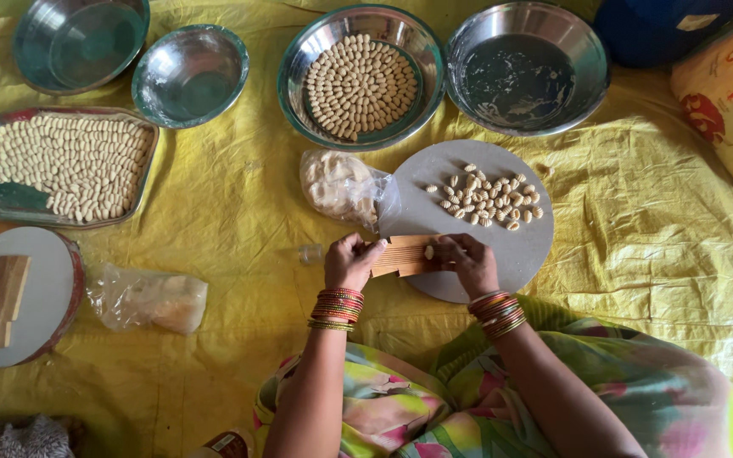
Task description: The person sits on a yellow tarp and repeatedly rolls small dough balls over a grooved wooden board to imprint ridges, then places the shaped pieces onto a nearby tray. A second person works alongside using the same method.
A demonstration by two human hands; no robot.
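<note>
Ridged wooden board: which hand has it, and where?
Left hand grips the ridged wooden board by its left end; right hand rests on its right end, a small dough piece on the ridges.

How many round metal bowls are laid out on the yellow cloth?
4, all along the top: far-left bowl, smaller bowl, centre bowl holding shaped dough pieces, right bowl. None seems hidden.
</note>
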